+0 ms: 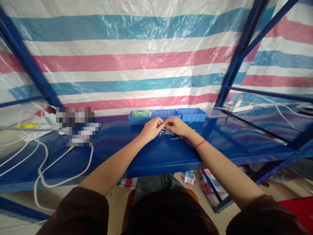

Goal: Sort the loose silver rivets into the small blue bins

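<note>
My left hand (152, 128) and my right hand (177, 126) meet above the blue tabletop, fingertips pinched together. Whatever they hold between them is too small to make out. Several thin metal pieces (168, 131) lie in a loose pile under and between the hands, and a few more (176, 138) lie beside my right hand. Just behind the hands three blue bins stand in a row. The left bin (141, 120) holds a green and clear plastic bag (141, 113). The middle bin (167, 113) is partly hidden by my hands; the right bin (192, 115) shows no contents.
A clear plastic lid (216, 113) lies right of the bins on the blue table (156, 160). White cables (45, 156) and a blurred item (81, 127) are at the left. A power strip (238, 107) sits at the right, behind blue frame bars. A striped sheet (137, 62) hangs behind.
</note>
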`<state>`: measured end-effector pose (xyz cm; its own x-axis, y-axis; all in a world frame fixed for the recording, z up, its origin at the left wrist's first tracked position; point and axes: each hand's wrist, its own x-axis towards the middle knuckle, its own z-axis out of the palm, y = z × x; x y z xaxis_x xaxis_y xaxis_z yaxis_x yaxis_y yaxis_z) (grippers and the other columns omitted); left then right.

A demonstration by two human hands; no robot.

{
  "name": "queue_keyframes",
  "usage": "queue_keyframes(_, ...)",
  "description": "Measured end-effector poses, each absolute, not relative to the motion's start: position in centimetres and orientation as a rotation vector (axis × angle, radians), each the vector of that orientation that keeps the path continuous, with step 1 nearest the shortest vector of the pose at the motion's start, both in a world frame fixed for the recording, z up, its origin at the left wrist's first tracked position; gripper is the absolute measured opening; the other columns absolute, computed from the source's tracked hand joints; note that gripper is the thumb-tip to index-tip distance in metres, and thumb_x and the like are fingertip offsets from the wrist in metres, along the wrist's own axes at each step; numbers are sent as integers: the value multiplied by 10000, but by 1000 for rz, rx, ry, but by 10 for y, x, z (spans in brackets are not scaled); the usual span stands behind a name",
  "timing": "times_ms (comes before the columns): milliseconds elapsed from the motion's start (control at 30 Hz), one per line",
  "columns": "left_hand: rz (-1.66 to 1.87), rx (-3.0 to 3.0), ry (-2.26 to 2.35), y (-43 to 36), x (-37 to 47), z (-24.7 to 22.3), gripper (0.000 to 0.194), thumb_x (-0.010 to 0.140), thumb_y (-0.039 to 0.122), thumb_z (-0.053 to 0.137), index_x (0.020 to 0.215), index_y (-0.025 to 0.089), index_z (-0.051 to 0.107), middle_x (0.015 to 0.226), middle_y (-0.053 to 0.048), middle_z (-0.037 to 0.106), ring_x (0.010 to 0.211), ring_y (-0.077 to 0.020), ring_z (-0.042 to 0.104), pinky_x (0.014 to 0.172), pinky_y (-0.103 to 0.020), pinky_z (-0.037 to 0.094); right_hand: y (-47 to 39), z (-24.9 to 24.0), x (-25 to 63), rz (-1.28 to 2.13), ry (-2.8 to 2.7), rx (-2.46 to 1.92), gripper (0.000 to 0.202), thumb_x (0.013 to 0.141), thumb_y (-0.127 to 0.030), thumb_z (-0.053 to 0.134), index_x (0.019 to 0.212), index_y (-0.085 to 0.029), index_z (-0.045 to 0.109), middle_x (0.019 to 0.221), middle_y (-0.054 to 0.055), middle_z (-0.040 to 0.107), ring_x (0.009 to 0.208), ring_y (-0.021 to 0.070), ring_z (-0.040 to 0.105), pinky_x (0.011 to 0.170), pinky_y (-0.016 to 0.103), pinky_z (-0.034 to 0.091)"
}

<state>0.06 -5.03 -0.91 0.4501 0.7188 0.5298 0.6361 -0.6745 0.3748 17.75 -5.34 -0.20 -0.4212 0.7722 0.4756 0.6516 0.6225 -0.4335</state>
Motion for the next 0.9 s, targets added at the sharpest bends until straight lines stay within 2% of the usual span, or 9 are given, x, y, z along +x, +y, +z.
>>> queue_keyframes(100, 1111, 2475, 1136, -49, 1, -9, 177, 796, 284, 563, 943, 185, 574, 864, -27, 635, 733, -137, 583, 699, -258, 454, -52, -3, 178, 281, -2160, -1075, 175, 778, -215, 519, 813, -151, 678, 766, 32, 667, 656, 127, 551, 647, 243, 398)
queue_keyframes(300, 1156, 2539, 1078, -51, -1, -4, 142, 839, 272, 493, 821, 180, 601, 824, -24, 638, 766, -147, 578, 735, -270, 446, -53, -2, 176, 338, -2141, -1052, 191, 790, -269, 518, 806, -149, 665, 766, 29, 655, 680, 133, 557, 667, 249, 411)
queue_keyframes(500, 1224, 2510, 1058, -53, 1, -2, 145, 848, 247, 473, 871, 189, 604, 857, -29, 635, 804, -145, 584, 773, -272, 457, -57, 1, 177, 489, -2167, -1120, 156, 761, -229, 531, 820, -152, 653, 770, 16, 647, 680, 125, 553, 670, 247, 410)
queue_keyframes(700, 1266, 2508, 1090, -51, 0, -2, 148, 851, 241, 467, 896, 191, 599, 857, -31, 634, 806, -148, 584, 772, -275, 463, -58, 5, 181, 535, -2114, -1120, 197, 761, -302, 541, 763, -143, 657, 661, 4, 619, 600, 112, 517, 622, 249, 397)
queue_keyframes(900, 1270, 2430, 1154, -45, -1, -6, 132, 833, 244, 494, 878, 189, 606, 867, -29, 654, 807, -152, 599, 779, -279, 472, -55, 8, 185, 495, -1937, -1137, 183, 729, -311, 584, 756, -147, 659, 749, 36, 661, 685, 135, 558, 679, 275, 433)
